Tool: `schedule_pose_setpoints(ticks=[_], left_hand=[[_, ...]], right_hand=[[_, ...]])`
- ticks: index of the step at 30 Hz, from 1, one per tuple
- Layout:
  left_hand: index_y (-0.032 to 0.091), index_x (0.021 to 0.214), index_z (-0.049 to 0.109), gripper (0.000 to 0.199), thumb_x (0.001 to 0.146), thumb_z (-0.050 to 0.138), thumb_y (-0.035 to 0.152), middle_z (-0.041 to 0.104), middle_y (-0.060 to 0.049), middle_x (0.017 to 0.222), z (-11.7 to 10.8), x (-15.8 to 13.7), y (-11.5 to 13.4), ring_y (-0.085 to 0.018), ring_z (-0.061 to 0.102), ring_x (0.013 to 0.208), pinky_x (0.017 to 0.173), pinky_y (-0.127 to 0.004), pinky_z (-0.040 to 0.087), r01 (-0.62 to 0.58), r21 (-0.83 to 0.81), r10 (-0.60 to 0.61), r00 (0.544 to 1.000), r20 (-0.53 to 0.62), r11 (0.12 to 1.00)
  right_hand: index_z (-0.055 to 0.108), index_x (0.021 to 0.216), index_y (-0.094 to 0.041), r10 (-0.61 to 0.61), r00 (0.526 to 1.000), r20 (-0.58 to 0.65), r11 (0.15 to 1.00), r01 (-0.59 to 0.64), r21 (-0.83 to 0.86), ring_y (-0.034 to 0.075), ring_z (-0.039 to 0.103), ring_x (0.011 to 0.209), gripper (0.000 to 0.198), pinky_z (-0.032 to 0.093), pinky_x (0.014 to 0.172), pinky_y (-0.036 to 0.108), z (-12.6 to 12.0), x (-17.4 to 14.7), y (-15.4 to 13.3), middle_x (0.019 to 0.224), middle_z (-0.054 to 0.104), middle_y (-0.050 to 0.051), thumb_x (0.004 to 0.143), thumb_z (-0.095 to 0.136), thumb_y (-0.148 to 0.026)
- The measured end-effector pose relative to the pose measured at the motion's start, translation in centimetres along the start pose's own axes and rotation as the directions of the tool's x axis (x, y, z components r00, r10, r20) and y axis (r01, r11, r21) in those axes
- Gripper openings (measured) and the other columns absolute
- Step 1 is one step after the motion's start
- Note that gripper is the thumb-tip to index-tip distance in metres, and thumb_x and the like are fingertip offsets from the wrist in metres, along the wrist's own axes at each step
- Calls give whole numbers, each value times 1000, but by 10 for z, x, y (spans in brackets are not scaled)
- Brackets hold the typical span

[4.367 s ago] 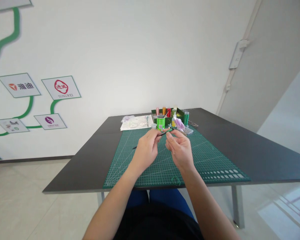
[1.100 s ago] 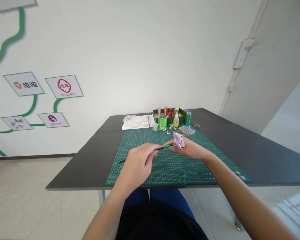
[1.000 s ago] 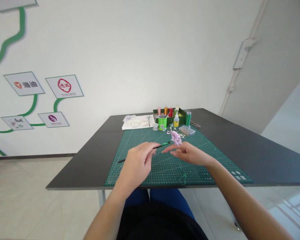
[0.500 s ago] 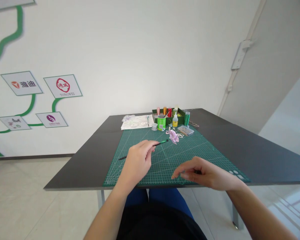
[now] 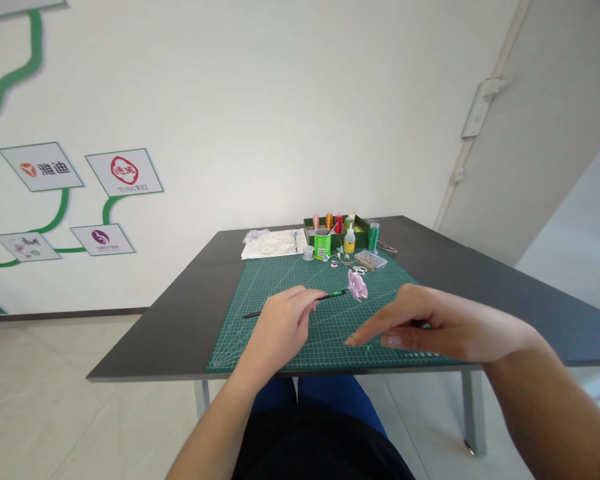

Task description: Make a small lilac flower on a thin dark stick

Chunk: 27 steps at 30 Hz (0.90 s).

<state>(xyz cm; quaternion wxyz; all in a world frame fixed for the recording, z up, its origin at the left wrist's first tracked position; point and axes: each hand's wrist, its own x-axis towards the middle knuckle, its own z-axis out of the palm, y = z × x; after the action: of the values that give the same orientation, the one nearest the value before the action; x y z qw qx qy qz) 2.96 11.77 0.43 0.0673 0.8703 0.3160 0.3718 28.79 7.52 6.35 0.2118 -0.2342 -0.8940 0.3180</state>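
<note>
My left hand (image 5: 283, 328) is closed in a pinch on a thin black stick (image 5: 253, 314), held roughly level above the cutting mat. Green thread (image 5: 337, 293) is wound round the stick near its right end. A pale lilac flower (image 5: 357, 285) sits at that tip, clear of both hands. To the right, my right hand (image 5: 430, 323) hovers low over the mat, index finger stretched out and thumb apart from it. A tiny bit of green thread (image 5: 369, 349) shows by its fingertips; whether they touch it I cannot make out. The remaining right fingers are mostly hidden.
A green cutting mat (image 5: 280, 270) covers the dark table (image 5: 190, 293). Toward the back stand a green box (image 5: 361, 238) with thread spools, a bright green can (image 5: 323, 245), a glue bottle (image 5: 349, 240), a clear case (image 5: 371, 259), small scissors (image 5: 360, 270) and white sheets (image 5: 270, 245).
The stick and flower have shifted slightly right and down with my left hand. My right hand has come up and to the right, its index finger now straighter.
</note>
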Motion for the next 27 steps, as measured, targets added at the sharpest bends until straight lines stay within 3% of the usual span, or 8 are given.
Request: schedule_pose_setpoints(ticks=[8,14,21,27], left_hand=[[19,117,72,35,97,47,4,72,-5,89,-2,-1,7,-17,68,81,72,-26,50,-31,-26,33,998,60,999],[17,117,72,36,96,46,2,73,-6,92,-3,-4,10,-18,69,83,73,-28,53,-64,-46,65,997,36,997],[16,116,72,33,99,47,5,75,-8,95,-9,-5,16,-18,70,83,74,-27,54,-112,-65,112,994,3,992],[18,117,72,32,101,47,8,75,-7,92,-14,-7,17,-17,70,83,74,-26,53,-115,-97,114,993,-15,989]], right_hand=[[76,125,-17,35,998,-43,999,-36,-26,7,38,48,35,27,45,22,-40,30,-9,65,62,0,102,57,-35],[77,123,-21,169,980,-106,982,-159,101,6,25,40,36,18,40,21,-56,46,3,46,33,-9,96,65,-41],[74,127,-20,170,982,-78,979,-160,123,6,26,41,37,17,41,22,-62,57,34,49,31,-10,97,63,-39],[74,127,-19,197,980,-9,973,-194,128,6,30,41,40,23,44,21,-49,57,66,49,35,-10,99,58,-44]])
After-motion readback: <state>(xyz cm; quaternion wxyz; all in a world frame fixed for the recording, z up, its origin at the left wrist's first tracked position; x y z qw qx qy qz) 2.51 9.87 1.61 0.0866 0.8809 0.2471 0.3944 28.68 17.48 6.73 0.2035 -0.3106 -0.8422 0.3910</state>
